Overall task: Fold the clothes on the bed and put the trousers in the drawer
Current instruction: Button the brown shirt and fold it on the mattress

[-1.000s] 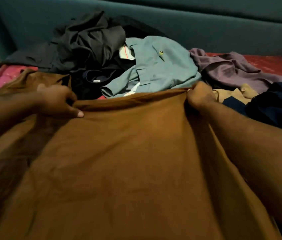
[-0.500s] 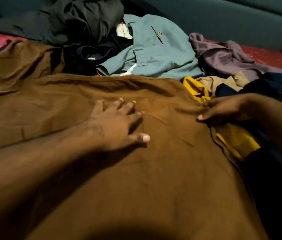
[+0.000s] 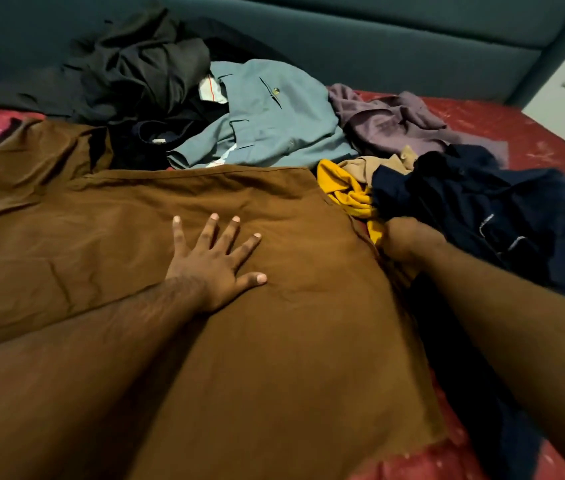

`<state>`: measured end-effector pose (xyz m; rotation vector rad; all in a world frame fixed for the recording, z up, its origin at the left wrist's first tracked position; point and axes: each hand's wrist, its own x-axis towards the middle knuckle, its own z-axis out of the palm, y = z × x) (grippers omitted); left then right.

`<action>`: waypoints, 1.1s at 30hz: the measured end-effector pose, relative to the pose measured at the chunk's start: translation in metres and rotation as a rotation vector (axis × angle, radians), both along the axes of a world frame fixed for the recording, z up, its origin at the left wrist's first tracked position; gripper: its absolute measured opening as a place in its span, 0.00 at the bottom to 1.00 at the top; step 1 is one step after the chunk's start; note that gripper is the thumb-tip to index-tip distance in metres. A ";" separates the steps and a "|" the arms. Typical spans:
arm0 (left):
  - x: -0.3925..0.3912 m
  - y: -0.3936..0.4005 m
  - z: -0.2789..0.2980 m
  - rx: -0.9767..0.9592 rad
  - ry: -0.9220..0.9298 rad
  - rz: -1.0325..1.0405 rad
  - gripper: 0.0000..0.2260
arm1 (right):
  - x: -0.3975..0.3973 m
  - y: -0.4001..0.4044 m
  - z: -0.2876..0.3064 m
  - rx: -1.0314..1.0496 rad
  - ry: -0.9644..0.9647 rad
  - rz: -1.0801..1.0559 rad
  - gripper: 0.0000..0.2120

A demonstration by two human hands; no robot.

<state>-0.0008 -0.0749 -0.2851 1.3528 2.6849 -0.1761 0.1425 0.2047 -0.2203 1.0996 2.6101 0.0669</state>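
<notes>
Left hand: I saw the left hand (image 3: pixel 212 268) flat on the brown garment (image 3: pixel 308 341), fingers (image 3: pixel 229 237) spread and straight.
Right hand: the right hand (image 3: pixel 409 242) lay at the garment's right edge; I couldn't see its grip.
Pile: grey-blue shirt (image 3: pixel 274 119), black clothes (image 3: pixel 142 71), purple cloth (image 3: pixel 388 123), yellow piece (image 3: pixel 346 192), navy garment (image 3: pixel 475 202).
Bed: red cover (image 3: pixel 533 133) showed at the right.
</notes>
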 end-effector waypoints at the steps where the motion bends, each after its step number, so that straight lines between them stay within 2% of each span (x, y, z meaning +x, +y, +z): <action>1: 0.011 -0.003 0.003 0.064 0.065 0.000 0.32 | 0.006 -0.009 -0.002 0.158 0.035 0.002 0.13; 3: 0.039 -0.016 0.007 0.189 0.055 0.009 0.31 | 0.015 -0.049 -0.009 0.310 0.260 0.108 0.13; 4: 0.054 -0.028 0.005 0.214 0.008 0.029 0.31 | 0.017 -0.082 -0.016 0.246 0.418 0.191 0.14; 5: 0.070 -0.046 0.002 0.205 -0.048 0.054 0.32 | 0.023 -0.127 -0.021 0.077 0.559 0.276 0.16; 6: 0.084 -0.065 -0.003 0.183 -0.090 0.069 0.34 | 0.033 -0.169 -0.029 -0.120 0.609 0.360 0.19; 7: 0.098 -0.096 -0.008 0.161 -0.102 0.077 0.36 | 0.049 -0.209 -0.039 -0.263 0.545 0.434 0.24; 8: 0.106 -0.123 -0.014 0.156 -0.090 0.093 0.37 | 0.064 -0.223 -0.050 -0.299 0.420 0.437 0.31; 9: 0.112 -0.154 -0.018 0.151 -0.086 0.134 0.36 | 0.081 -0.218 -0.059 -0.273 0.318 0.332 0.37; 11: 0.126 -0.223 -0.016 0.121 -0.068 0.263 0.37 | 0.117 -0.185 -0.058 -0.214 0.217 -0.072 0.45; 12: 0.133 -0.253 -0.011 0.103 -0.059 0.319 0.39 | 0.133 -0.175 -0.048 -0.193 0.191 -0.268 0.46; 13: 0.137 -0.269 -0.008 0.090 -0.066 0.347 0.41 | 0.141 -0.177 -0.039 -0.170 0.150 -0.374 0.45; 14: 0.148 -0.282 -0.003 0.077 -0.077 0.364 0.41 | 0.143 -0.200 -0.031 -0.136 0.103 -0.341 0.44; 15: 0.158 -0.280 -0.001 0.050 -0.107 0.340 0.41 | 0.135 -0.228 -0.028 -0.114 0.082 -0.134 0.43; 17: 0.185 -0.280 -0.003 0.041 -0.133 0.251 0.36 | 0.125 -0.297 -0.036 -0.252 0.011 0.309 0.43; 18: 0.195 -0.283 -0.006 0.070 -0.130 0.243 0.35 | 0.128 -0.316 -0.039 -0.316 -0.054 0.422 0.44; 19: 0.201 -0.290 -0.008 0.093 -0.160 0.274 0.34 | 0.133 -0.310 -0.038 -0.345 -0.100 0.398 0.45; 21: 0.207 -0.324 -0.010 0.146 -0.192 0.381 0.34 | 0.149 -0.276 -0.030 -0.373 -0.098 0.091 0.46; 23: 0.213 -0.351 -0.001 0.192 -0.219 0.463 0.34 | 0.162 -0.250 -0.017 -0.271 -0.135 -0.124 0.50; 25: 0.204 -0.358 0.019 0.327 -0.209 0.559 0.32 | 0.149 -0.267 -0.009 -0.146 -0.128 0.013 0.48; 28: 0.151 -0.353 0.040 0.622 -0.102 0.867 0.25 | 0.101 -0.333 -0.009 -0.206 0.040 0.353 0.41; 30: 0.105 -0.356 0.045 0.738 -0.245 1.159 0.25 | 0.071 -0.376 -0.011 -0.278 0.140 0.459 0.39; 32: 0.068 -0.363 0.041 0.960 -0.523 1.394 0.25 | 0.047 -0.409 -0.021 -0.325 0.197 0.540 0.38; 33: 0.058 -0.366 0.042 1.061 -0.657 1.448 0.25 | 0.040 -0.419 -0.028 -0.357 0.220 0.556 0.38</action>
